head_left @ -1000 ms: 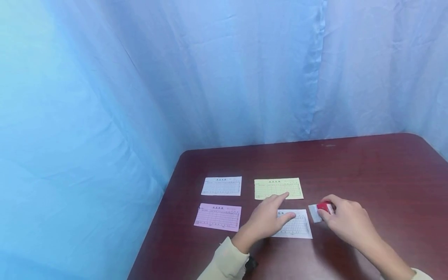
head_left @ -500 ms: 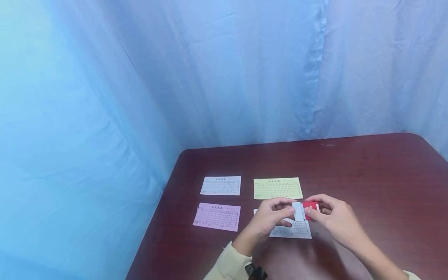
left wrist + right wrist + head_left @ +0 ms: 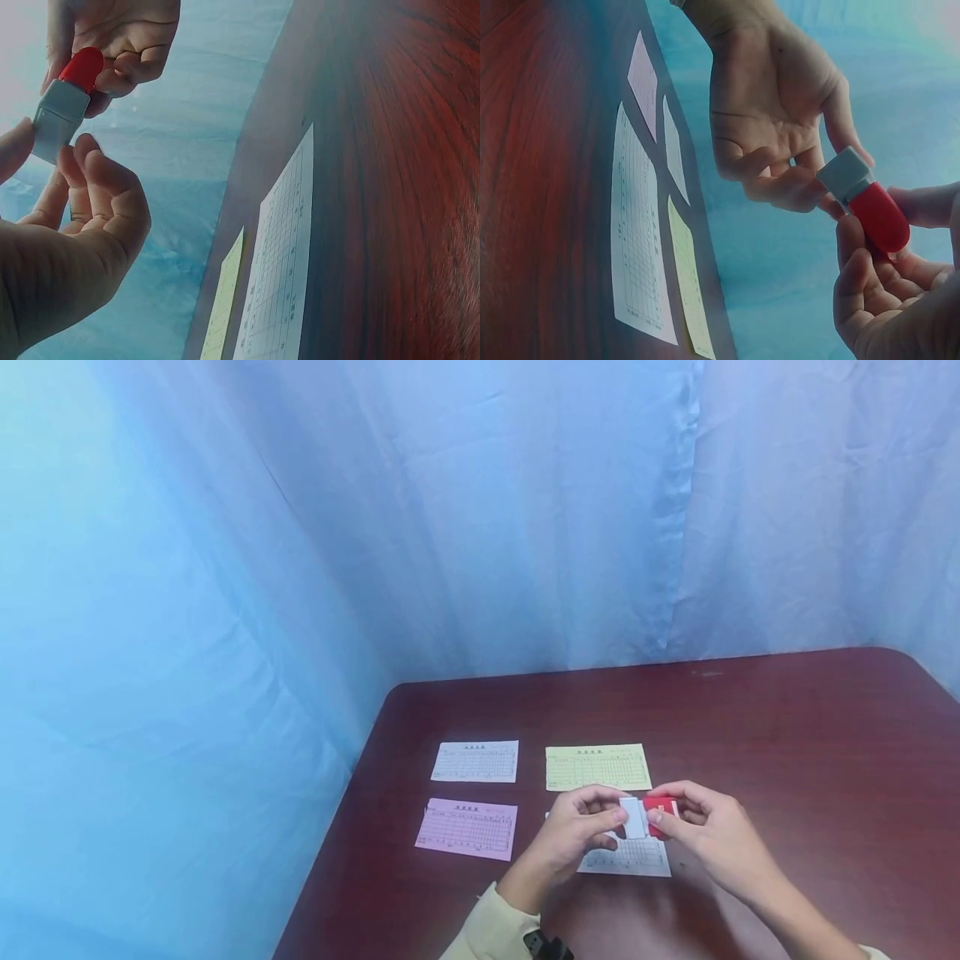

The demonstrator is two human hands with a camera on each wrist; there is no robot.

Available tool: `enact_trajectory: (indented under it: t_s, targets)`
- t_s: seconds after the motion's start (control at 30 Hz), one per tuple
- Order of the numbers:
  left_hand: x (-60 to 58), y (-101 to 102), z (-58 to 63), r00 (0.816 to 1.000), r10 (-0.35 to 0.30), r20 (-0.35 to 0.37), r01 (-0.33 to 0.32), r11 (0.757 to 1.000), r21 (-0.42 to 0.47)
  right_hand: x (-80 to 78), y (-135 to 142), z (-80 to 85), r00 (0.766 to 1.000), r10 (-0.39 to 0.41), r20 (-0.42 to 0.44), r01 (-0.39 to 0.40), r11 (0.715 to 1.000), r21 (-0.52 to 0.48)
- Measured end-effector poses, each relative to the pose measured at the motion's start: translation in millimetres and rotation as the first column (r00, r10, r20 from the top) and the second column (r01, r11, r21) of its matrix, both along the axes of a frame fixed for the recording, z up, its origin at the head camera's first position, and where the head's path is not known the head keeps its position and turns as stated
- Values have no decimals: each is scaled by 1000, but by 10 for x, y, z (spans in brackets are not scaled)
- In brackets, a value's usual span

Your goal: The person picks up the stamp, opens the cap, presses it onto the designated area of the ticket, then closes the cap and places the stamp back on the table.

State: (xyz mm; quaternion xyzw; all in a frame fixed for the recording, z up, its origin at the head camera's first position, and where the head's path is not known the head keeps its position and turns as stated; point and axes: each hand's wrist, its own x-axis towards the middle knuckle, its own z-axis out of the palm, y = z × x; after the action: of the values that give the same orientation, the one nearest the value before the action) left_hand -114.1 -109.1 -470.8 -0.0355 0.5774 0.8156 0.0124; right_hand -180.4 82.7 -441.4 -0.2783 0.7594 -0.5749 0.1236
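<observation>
Between the two hands, close over the near right white form (image 3: 633,862), is a stamp with a rounded red handle (image 3: 657,817) and a grey-white cap (image 3: 633,818) on its end. My left hand (image 3: 566,833) pinches the cap between thumb and fingertips. Thumb and fingers of my right hand (image 3: 720,835) grip the red handle from the other side. In the left wrist view the cap (image 3: 60,120) meets the red part (image 3: 84,69) in one line. The right wrist view has the red handle (image 3: 880,217) tilted, its cap (image 3: 845,176) toward the left hand.
A yellow form (image 3: 597,767) lies beyond the hands. To the left are another white form (image 3: 475,762) and a pink form (image 3: 467,829). All rest on a dark reddish-brown table (image 3: 810,735) with blue curtains (image 3: 525,527) behind and at left.
The right hand has lifted the stamp from the right and brought it leftward over the white form. My left hand, earlier spread above that form, has taken hold of the cap.
</observation>
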Motion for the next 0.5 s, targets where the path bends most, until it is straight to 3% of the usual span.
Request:
enact_trajectory:
  t_s: [0.27, 0.5]
  targets:
    - [47, 52, -16, 996, -77, -39, 81, 989, 124, 47, -21, -20, 998, 38, 59, -35, 998, -48]
    - [58, 76, -18, 994, -75, -81, 82, 993, 88, 65, -48, -69, 997, 36, 75, -29, 996, -88]
